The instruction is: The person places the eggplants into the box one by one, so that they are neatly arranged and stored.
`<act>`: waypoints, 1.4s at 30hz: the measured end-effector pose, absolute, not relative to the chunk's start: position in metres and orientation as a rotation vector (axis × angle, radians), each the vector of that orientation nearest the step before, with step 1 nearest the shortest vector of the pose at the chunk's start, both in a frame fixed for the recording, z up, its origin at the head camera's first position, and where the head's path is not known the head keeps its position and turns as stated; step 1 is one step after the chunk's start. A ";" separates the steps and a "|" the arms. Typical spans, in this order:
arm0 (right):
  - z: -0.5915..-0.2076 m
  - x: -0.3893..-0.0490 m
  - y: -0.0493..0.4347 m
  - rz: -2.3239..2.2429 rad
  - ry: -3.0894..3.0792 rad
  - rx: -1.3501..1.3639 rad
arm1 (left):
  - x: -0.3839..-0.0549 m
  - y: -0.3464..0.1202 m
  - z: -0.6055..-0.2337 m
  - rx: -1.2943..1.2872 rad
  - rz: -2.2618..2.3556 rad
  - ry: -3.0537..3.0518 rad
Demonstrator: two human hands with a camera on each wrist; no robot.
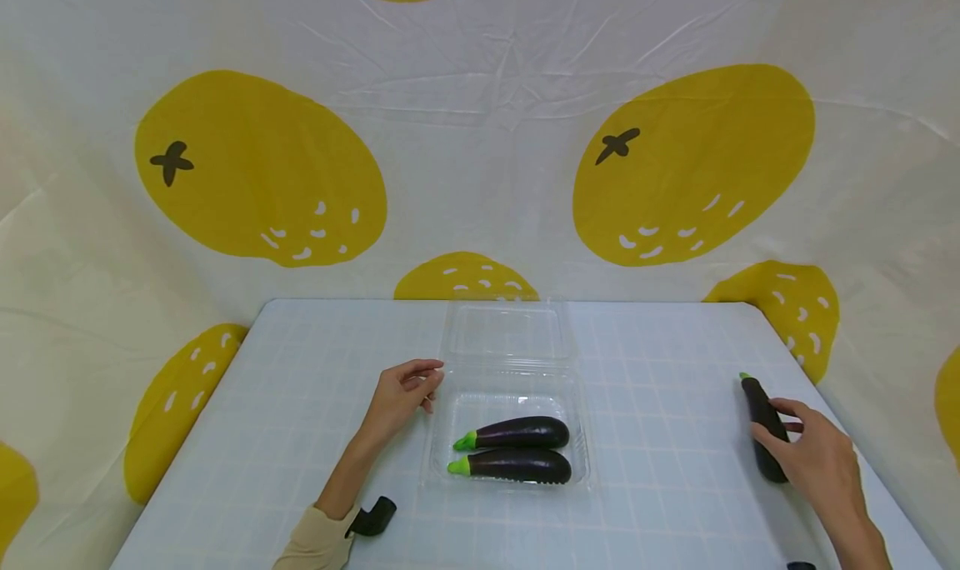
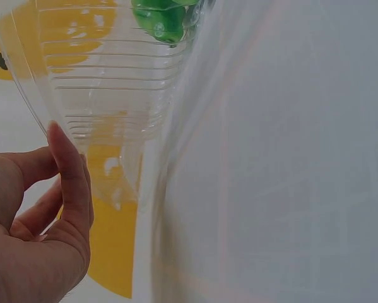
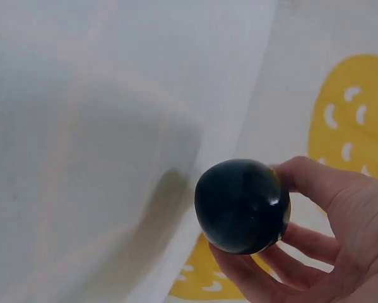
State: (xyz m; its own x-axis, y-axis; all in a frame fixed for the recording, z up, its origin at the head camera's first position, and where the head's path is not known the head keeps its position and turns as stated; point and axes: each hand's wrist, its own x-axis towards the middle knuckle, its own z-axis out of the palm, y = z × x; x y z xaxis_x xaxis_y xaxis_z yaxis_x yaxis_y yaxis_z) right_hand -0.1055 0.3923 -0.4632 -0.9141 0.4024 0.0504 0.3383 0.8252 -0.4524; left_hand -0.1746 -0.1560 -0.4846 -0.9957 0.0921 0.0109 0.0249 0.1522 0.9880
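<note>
A clear plastic clamshell container [image 1: 512,387] lies with its lid [image 1: 510,330] folded back on the table. Two dark purple eggplants, one farther back [image 1: 525,432] and one in front [image 1: 517,465], lie side by side in its base, green stem ends to the left. At the container's left edge, near the hinge, my left hand [image 1: 401,395] pinches the rim with its fingertips [image 2: 55,136]. Over the table's right side, my right hand [image 1: 813,449] grips a third eggplant [image 1: 759,420] between thumb and fingers. Its rounded dark end [image 3: 242,205] faces the right wrist camera.
The white table [image 1: 660,503] has a faint grid pattern. Behind and around it hangs a pale cloth [image 1: 480,178] printed with large yellow fruit shapes. A black wrist device [image 1: 375,517] sits at my left sleeve.
</note>
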 end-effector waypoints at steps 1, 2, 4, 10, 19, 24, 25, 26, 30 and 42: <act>-0.462 -0.106 0.392 0.683 -2.864 -0.583 | -0.175 -0.156 -0.485 0.116 2.004 2.348; -0.461 -0.106 0.391 0.690 -2.866 -0.578 | -0.175 -0.156 -0.485 0.114 2.000 2.350; -0.458 -0.106 0.388 0.695 -2.866 -0.566 | -0.175 -0.156 -0.485 0.107 1.996 2.351; -0.451 -0.107 0.378 0.717 -2.856 -0.527 | -0.175 -0.156 -0.485 0.117 2.003 2.346; -0.444 -0.105 0.359 0.741 -2.828 -0.379 | -0.175 -0.156 -0.486 0.113 1.992 2.363; -0.440 -0.105 0.348 0.741 -2.806 -0.269 | -0.175 -0.157 -0.487 0.114 2.002 2.351; -0.440 -0.106 0.346 0.745 -2.805 -0.255 | -0.175 -0.157 -0.487 0.114 2.005 2.346; -0.439 -0.106 0.343 0.748 -2.803 -0.240 | -0.175 -0.157 -0.487 0.113 2.007 2.341; -0.435 -0.107 0.334 0.764 -2.791 -0.192 | -0.175 -0.157 -0.487 0.106 2.012 2.325; -0.427 -0.111 0.309 0.783 -2.768 -0.012 | -0.174 -0.156 -0.486 0.102 2.003 2.332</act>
